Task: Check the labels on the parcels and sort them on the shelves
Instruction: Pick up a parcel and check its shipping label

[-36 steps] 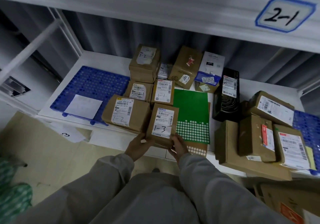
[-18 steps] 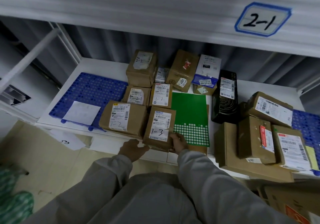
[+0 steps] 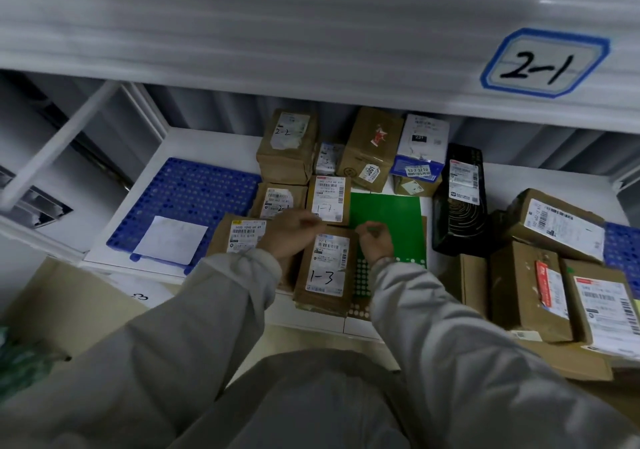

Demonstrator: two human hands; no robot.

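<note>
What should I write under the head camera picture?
Two hands reach over the parcel marked 1-3 on a crowded shelf.

The blue-bordered white sticker on the front edge of the grey upper shelf reads "2-1". Below and left of that sticker, the brown cardboard parcel at the lower shelf's front edge bears "1-3" handwritten on its white label. Just behind it, a smaller brown parcel reads "1-1". Further back and left, a tall brown parcel reads "2-2". Printed barcode text is too small to read.
</note>
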